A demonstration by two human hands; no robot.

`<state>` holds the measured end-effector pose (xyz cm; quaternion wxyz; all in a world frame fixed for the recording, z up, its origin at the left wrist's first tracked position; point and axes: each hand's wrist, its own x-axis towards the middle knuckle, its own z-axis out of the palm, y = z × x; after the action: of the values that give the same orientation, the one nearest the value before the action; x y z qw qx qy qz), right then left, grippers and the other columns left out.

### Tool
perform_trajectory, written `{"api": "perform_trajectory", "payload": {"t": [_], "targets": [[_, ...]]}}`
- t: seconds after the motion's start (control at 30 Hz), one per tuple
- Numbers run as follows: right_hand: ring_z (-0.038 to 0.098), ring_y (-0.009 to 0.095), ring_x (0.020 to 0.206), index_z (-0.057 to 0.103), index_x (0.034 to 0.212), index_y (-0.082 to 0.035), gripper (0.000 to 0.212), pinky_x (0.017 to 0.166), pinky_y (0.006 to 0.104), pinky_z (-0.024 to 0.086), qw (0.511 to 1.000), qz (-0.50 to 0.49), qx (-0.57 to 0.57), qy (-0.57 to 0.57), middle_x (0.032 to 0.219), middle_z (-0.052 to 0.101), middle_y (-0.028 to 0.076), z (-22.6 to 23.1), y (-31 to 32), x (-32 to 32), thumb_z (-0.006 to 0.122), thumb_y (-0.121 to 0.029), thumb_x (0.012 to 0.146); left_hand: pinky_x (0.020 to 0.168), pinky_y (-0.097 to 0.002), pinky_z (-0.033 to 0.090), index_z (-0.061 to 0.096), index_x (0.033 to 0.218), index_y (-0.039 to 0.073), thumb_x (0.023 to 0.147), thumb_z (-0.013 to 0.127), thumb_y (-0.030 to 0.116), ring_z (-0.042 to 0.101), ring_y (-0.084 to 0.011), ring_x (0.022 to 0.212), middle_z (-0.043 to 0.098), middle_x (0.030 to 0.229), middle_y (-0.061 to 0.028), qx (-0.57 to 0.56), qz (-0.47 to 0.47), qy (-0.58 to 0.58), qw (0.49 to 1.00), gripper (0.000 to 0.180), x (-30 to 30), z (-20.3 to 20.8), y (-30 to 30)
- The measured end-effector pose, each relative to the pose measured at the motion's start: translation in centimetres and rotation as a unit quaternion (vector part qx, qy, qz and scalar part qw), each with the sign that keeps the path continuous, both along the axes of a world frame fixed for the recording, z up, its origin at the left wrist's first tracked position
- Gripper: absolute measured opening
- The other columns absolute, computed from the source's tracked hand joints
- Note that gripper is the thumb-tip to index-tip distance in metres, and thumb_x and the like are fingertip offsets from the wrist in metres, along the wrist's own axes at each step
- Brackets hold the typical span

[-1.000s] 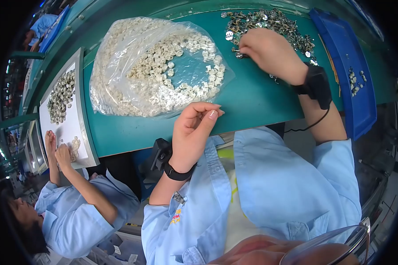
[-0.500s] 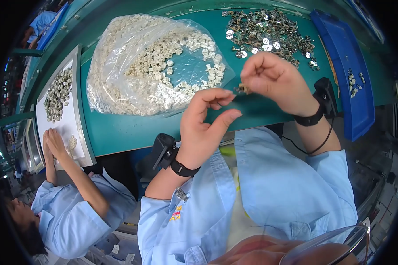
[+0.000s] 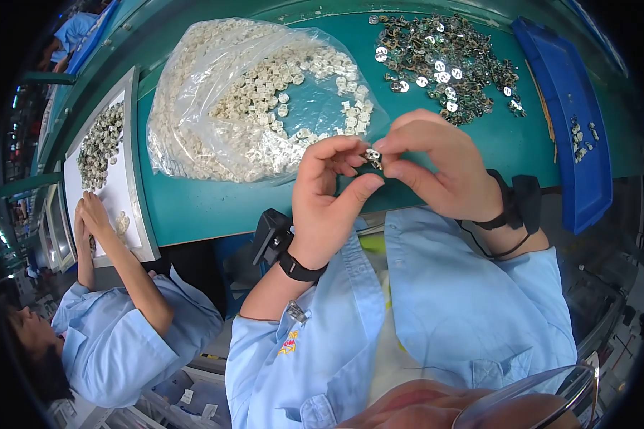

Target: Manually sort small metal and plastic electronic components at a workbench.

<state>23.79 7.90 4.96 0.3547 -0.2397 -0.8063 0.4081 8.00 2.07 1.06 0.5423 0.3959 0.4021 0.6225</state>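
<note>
Between my hands, above the near part of the table, is a small part (image 3: 373, 155) that looks metallic with pale areas. My right hand (image 3: 442, 168) pinches it from the right, thumb and fingers closed. My left hand (image 3: 329, 189) meets it from the left, fingers curled against its edge and thumb just below. The fingertips cover much of the part. To the left lies a clear plastic bag (image 3: 186, 107) full of small off-white pieces, several of them spilling around its open mouth. Beyond my right hand spreads a pile of small metal parts (image 3: 436, 61), some with shiny round discs.
A blue tray (image 3: 583, 193) with a few small parts stands at the right edge of the green table (image 3: 186, 211). To the left, a co-worker's hands (image 3: 93, 218) rest at a white framed board (image 3: 125, 186) bearing a heap of parts (image 3: 101, 146).
My right hand has moved down and inward with the small part, bringing it to the left fingertips. The left fingers have drawn in around it. The view has shifted slightly.
</note>
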Motion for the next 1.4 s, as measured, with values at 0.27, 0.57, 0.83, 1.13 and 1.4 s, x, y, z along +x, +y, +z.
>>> {"api": "perform_trajectory", "payload": {"t": [0.27,0.57,0.83,1.13,1.4], "targets": [[0.055,0.020,0.074,0.057,0.099,-0.005,0.029,0.064,0.0288,0.043,0.999,-0.025,0.034,-0.009,0.080,0.057,0.006,-0.2,-0.5,-0.9,0.063,-0.003,0.071,0.075,-0.0281,0.045,0.053,0.096,0.001,0.074,0.063,-0.002,0.057,-0.0174,0.082,0.059,0.093,-0.0088,0.241,0.013,0.360,0.901,0.024,-1.9,-0.4,-0.3],[0.053,0.022,0.071,0.060,0.090,-0.007,0.029,0.061,0.0305,0.041,0.971,-0.068,0.223,-0.052,0.077,0.055,0.004,-1.2,-0.4,-1.2,0.071,-0.009,0.063,0.081,-0.0291,0.046,0.052,0.098,0.001,0.079,0.056,-0.002,0.057,-0.0189,0.091,0.060,0.095,-0.0121,-0.039,-0.083,-0.279,0.956,0.020,-1.2,-0.5,-0.4],[0.053,0.020,0.071,0.061,0.084,-0.008,0.022,0.061,0.0319,0.041,0.939,-0.043,0.334,-0.069,0.074,0.054,0.002,-0.8,-0.7,-2.5,0.069,-0.009,0.064,0.079,-0.0280,0.045,0.052,0.097,0.001,0.080,0.055,-0.003,0.057,-0.0171,0.085,0.059,0.092,-0.0110,0.066,-0.023,-0.224,0.972,0.018,-1.8,-1.0,-0.7],[0.054,0.026,0.074,0.059,0.082,-0.005,0.015,0.063,0.0359,0.043,0.929,0.001,0.301,-0.214,0.075,0.055,0.006,0.2,3.3,-7.0,0.062,-0.015,0.072,0.079,-0.0270,0.045,0.052,0.104,-0.002,0.082,0.053,-0.002,0.057,-0.0152,0.082,0.060,0.087,-0.0092,-0.009,0.066,-0.171,0.983,0.023,-7.8,-0.6,-3.7],[0.054,0.029,0.077,0.058,0.088,-0.005,0.016,0.066,0.0378,0.043,0.914,0.051,0.305,-0.261,0.080,0.055,0.009,-2.6,4.6,-16.1,0.059,-0.015,0.074,0.078,-0.0258,0.045,0.054,0.106,-0.003,0.082,0.054,0.000,0.058,-0.0149,0.081,0.061,0.087,-0.0092,-0.048,0.059,-0.155,0.985,0.024,-10.7,-0.6,-6.3]]}}
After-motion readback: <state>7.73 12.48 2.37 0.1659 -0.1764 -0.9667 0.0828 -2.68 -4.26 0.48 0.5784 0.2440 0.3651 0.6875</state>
